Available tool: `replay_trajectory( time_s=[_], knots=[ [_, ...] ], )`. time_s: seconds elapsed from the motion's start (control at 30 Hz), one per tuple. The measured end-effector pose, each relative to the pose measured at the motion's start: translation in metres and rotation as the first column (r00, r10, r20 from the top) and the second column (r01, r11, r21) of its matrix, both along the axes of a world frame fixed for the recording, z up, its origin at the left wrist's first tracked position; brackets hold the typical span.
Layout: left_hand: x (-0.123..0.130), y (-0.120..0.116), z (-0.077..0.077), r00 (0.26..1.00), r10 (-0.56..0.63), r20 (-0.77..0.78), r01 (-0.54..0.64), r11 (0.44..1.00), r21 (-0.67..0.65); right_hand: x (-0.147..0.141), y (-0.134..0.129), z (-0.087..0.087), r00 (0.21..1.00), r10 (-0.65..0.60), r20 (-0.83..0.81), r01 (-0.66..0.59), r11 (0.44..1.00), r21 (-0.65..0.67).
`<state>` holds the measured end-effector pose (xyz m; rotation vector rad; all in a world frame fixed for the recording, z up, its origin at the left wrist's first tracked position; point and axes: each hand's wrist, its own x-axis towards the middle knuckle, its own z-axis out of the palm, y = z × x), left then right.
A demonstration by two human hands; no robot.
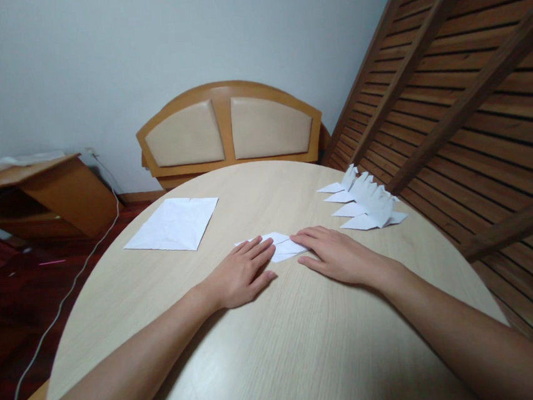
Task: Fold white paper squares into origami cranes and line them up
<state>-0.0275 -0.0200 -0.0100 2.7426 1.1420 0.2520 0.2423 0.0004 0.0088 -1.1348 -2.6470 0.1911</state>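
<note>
A small folded piece of white paper [283, 247] lies flat near the middle of the round table. My left hand [244, 271] rests over its left end, palm down with the fingers spread. On the right end lie the fingertips of my right hand [335, 253], its thumb apart from the fingers and touching the tabletop close to the paper. Both hands are open and press on the paper without gripping it. Parts of the paper are hidden beneath the fingers.
White paper sheets [174, 224] lie at the table's left. Several folded paper figures [370, 202] stand in a row at the right edge of the table [282, 362]. Beyond are a wooden headboard [225, 125], a slatted wooden panel [463, 93] and a low cabinet [77, 193].
</note>
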Motion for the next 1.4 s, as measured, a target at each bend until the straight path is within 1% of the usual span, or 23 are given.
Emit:
replay_trajectory(
  time_s=[0.2, 0.47, 0.63, 0.8, 0.97, 1.13, 1.4],
  knots=[
    [-0.001, 0.001, -0.001, 1.000, 0.002, 0.024, -0.002, 1.000, 0.013, 0.005, 0.009, -0.001, 1.000, 0.012, -0.027, -0.011, 1.000, 0.017],
    [-0.001, 0.001, -0.001, 0.999, 0.008, 0.047, -0.010, 0.999, 0.033, 0.004, 0.009, 0.000, 0.998, 0.006, -0.064, -0.004, 1.000, 0.025],
    [0.000, 0.001, -0.002, 0.997, 0.031, 0.064, -0.034, 0.998, 0.058, 0.002, 0.008, 0.000, 0.994, 0.018, -0.107, -0.015, 0.999, 0.028],
    [0.000, 0.002, -0.003, 0.996, 0.034, 0.079, -0.040, 0.996, 0.075, 0.002, 0.008, -0.001, 0.981, 0.092, -0.173, -0.088, 0.996, 0.030],
    [0.000, 0.003, -0.004, 0.995, 0.032, 0.093, -0.040, 0.995, 0.089, -0.001, 0.013, -0.005, 0.967, 0.133, -0.217, -0.117, 0.989, 0.086],
    [0.000, 0.004, -0.005, 0.992, 0.023, 0.125, -0.037, 0.994, 0.105, -0.001, 0.016, -0.007, 0.971, 0.139, -0.193, -0.112, 0.983, 0.143],
    [0.000, 0.004, -0.004, 0.988, 0.008, 0.151, -0.028, 0.991, 0.130, 0.001, 0.015, 0.000, 0.971, 0.148, -0.188, -0.126, 0.984, 0.126]
  ],
)
